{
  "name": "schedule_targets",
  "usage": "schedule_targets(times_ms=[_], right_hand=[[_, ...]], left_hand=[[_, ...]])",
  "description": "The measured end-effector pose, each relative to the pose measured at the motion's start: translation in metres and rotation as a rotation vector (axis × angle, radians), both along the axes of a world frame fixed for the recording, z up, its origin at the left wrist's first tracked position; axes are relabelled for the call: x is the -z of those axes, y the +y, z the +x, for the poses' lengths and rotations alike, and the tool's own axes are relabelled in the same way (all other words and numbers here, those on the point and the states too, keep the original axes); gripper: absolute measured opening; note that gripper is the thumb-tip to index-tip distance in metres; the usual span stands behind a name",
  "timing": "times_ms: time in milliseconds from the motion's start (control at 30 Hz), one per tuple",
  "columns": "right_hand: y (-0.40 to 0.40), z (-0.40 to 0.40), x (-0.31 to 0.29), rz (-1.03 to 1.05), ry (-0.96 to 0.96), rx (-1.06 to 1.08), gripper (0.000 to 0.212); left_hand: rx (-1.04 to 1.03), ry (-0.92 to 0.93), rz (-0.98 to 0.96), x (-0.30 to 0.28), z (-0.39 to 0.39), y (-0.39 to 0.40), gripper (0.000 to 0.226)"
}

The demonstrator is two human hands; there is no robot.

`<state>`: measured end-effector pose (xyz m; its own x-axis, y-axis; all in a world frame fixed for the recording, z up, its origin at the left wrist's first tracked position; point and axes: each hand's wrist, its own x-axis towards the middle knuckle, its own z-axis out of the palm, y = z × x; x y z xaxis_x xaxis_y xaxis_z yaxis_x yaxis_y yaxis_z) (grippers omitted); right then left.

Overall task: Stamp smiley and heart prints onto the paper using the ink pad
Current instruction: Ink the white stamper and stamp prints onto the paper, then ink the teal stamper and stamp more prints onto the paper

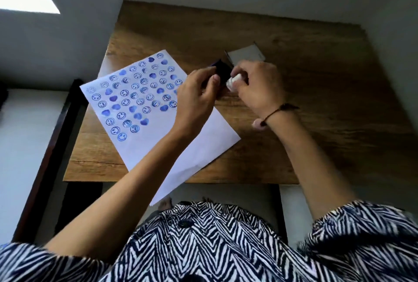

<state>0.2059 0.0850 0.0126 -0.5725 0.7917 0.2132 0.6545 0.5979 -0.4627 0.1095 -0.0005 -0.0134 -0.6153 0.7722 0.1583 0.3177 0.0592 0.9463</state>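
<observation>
A white sheet of paper (199, 141) lies slanted on the wooden table (316, 123), its upper left covered with rows of blue smiley and heart prints (135, 94). Just past the paper's top right edge, my left hand (196, 98) grips the dark blue ink pad (222, 72), tilted up off the table. My right hand (255, 87) pinches a small white stamp (234, 80) right against the pad. Fingers hide most of the stamp.
A grey-white open lid or card (246, 54) lies just behind the hands. A pale pink object (257, 124) rests under my right wrist. The paper's lower corner overhangs the table's near edge. A dark wooden rail (52, 146) runs along the left.
</observation>
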Motion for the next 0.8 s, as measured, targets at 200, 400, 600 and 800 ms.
schedule_targets(times_ms=[200, 400, 600, 800], right_hand=[[0.007, 0.003, 0.027, 0.149, -0.554, -0.001, 0.018], [0.02, 0.026, 0.005, -0.038, -0.406, 0.147, 0.034], [0.022, 0.043, 0.005, -0.204, -0.507, 0.116, 0.027], [0.017, 0.033, -0.014, -0.259, 0.035, 0.098, 0.019]], left_hand=[[-0.019, -0.03, -0.047, 0.013, 0.004, 0.003, 0.025], [0.004, -0.113, -0.068, 0.016, 0.004, -0.001, 0.025], [0.058, -0.205, -0.112, 0.018, 0.01, -0.003, 0.024], [0.204, -0.305, -0.072, 0.015, 0.007, -0.008, 0.026]])
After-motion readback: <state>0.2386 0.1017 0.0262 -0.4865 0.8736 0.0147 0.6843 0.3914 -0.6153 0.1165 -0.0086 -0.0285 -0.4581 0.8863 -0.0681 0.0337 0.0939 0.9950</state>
